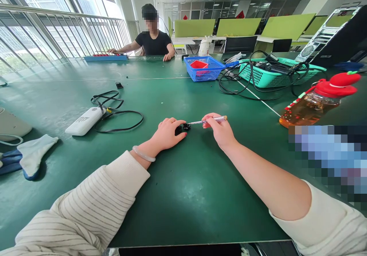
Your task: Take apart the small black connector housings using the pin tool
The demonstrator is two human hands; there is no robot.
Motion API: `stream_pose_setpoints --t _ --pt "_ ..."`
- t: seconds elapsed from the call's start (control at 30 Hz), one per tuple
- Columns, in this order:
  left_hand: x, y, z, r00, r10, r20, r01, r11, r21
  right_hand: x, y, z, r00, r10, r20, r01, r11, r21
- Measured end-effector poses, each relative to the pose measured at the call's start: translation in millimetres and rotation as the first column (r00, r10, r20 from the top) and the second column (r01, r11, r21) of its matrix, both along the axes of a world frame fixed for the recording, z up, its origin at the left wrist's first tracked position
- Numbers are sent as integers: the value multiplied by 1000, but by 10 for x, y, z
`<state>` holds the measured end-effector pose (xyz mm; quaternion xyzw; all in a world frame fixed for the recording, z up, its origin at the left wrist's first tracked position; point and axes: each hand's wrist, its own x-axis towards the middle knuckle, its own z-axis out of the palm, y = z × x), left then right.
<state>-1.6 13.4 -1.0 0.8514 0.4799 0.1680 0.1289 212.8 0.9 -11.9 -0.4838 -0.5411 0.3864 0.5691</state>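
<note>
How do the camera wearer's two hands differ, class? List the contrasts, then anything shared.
The left hand holds a small black piece; the right hand holds a thin tool. The left hand has a pale bracelet at its wrist; the right hand's wrist is bare. Both hands are curled, low over the green table.

The sleeves (94, 198) are striped cream, the bangle (143, 155) whitish.

Smooth glossy tabletop (177, 210), metal-shafted tool (219, 119), shiny black piece (186, 127), matt cloth sleeve (100, 191), plastic blue basket (206, 75)
</note>
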Motion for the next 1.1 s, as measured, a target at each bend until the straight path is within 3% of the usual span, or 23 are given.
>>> stream_pose_setpoints --t 0.27,0.53,0.73,0.83,0.97,1.1 --pt "-8 -5 6 999 -19 45 19 1000 0 14 -12 0 999 -45 -29 46 997 57" --pt "6 -44 22 986 -165 -4 165 986 -17 12 -18 13 997 -53 -57 57 997 56" --pt "-38 -274 37 993 -117 -1 117 993 -27 7 -25 16 997 -64 -52 67 996 64" --pt "-228 -487 62 996 -94 1 94 995 -46 2 -29 13 997 -64 -45 67 996 57" --pt "-744 -768 102 998 -40 -39 38 998 -58 1 -34 12 996 -63 -60 66 996 53" --pt "-1449 -904 117 976 187 -109 -180 981 67 0 -51 27 997 -75 -14 75 996 46"
